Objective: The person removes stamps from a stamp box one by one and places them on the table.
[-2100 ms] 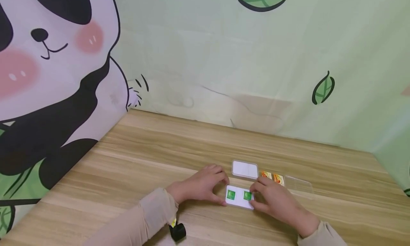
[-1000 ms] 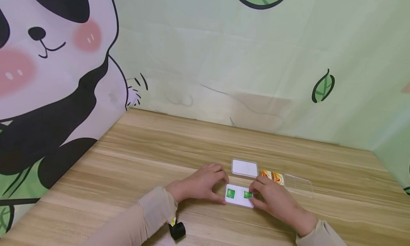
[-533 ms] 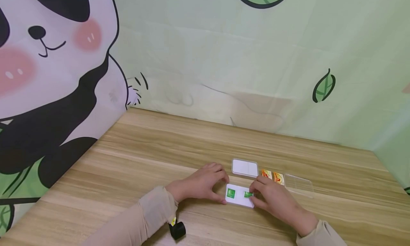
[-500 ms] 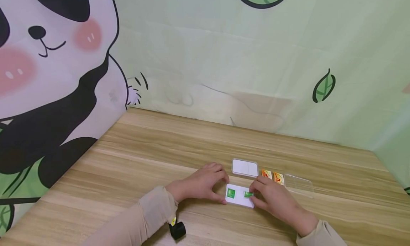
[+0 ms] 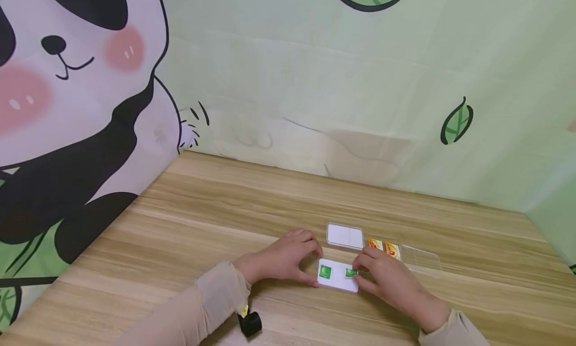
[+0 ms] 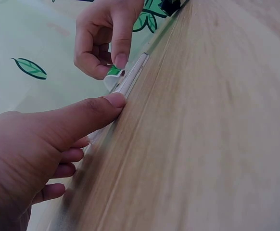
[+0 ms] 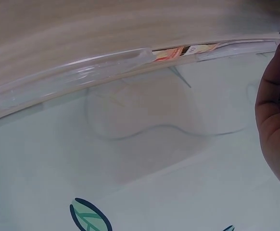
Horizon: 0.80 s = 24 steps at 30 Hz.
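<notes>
A white rectangular card [image 5: 336, 282] lies on the table with two green square stickers on it. My left hand [image 5: 283, 258] holds its left end, thumb at the near corner and a finger at the far corner. The left green sticker [image 5: 325, 272] lies flat. My right hand [image 5: 389, 281] pinches the edge of the right green sticker [image 5: 351, 273]. In the left wrist view, that green sticker [image 6: 114, 72] curls up from the card [image 6: 130, 79] between thumb and finger. The right wrist view shows only part of my right hand [image 7: 277, 106].
Behind the card are a clear case with a white insert [image 5: 344, 235], two orange-and-yellow printed pieces [image 5: 392, 251] and a clear plastic lid [image 5: 420, 262]. A black cylindrical object [image 5: 250, 325] is by the left sleeve. A printed panda curtain [image 5: 270, 76] borders the wooden table [image 5: 216, 201].
The right green sticker was flat on the card; its right edge is now lifted and curled in my right hand's pinch. My left hand has kept its place.
</notes>
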Tool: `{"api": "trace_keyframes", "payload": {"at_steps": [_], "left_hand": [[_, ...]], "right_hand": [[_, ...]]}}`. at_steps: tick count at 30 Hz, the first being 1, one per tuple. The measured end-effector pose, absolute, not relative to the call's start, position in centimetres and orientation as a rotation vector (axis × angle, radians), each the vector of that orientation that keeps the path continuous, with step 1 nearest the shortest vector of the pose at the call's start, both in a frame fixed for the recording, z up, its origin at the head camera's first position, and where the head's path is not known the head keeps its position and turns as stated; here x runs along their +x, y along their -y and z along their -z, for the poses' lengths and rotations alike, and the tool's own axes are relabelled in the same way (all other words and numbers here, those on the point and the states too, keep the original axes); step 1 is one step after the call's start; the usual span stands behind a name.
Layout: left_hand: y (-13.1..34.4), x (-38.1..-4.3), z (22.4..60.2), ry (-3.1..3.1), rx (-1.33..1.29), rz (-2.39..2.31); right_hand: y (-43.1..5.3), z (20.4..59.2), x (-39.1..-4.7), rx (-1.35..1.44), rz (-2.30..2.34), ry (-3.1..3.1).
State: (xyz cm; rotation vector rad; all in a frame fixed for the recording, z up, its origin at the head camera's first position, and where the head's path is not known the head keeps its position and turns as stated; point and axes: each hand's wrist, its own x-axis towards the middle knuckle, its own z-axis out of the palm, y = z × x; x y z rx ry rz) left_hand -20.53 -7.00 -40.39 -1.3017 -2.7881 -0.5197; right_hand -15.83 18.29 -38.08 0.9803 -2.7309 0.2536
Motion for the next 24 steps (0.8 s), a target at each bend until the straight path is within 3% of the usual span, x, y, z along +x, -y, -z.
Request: {"api": "trace_keyframes", "payload": {"at_steps": [24], "left_hand": [[7.0, -20.5, 40.3, 2.801, -1.300, 0.493]], "right_hand": [[-20.0, 37.8, -16.4, 0.990, -0.338, 2.685]]}}
